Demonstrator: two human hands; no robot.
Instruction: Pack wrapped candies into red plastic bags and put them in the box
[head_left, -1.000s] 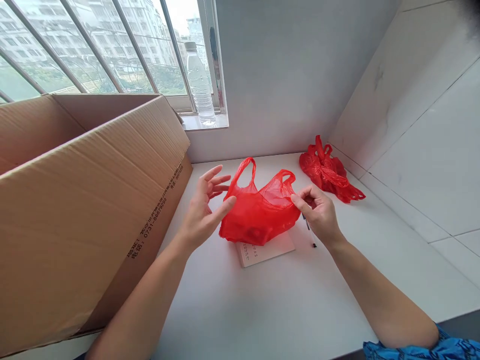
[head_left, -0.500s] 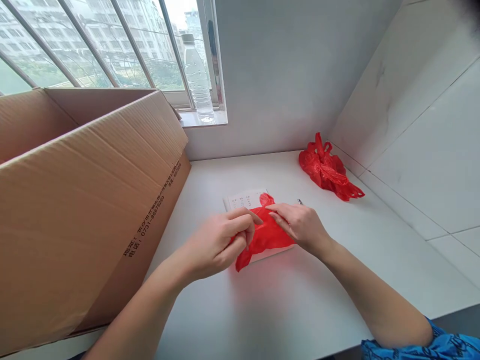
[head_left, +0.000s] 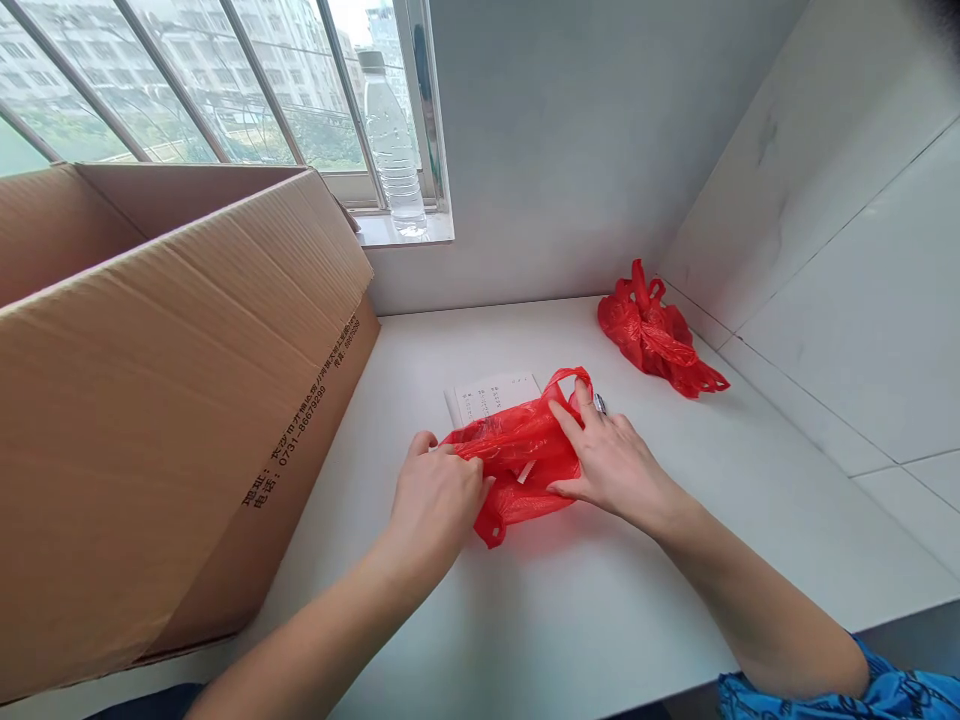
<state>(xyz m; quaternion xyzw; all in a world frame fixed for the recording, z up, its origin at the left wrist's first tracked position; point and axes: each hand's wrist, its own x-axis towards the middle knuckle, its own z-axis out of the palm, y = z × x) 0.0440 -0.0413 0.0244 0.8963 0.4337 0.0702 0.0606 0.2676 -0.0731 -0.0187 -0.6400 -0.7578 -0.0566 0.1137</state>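
The right sleeve (head_left: 889,692) is bright blue with dark markings

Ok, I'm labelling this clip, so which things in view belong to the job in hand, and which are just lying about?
In the job, it seems:
red bag, touched by the left hand and right hand
white notepad, partly beneath it

Apparently lying about:
second red bag, crumpled
cardboard box
water bottle
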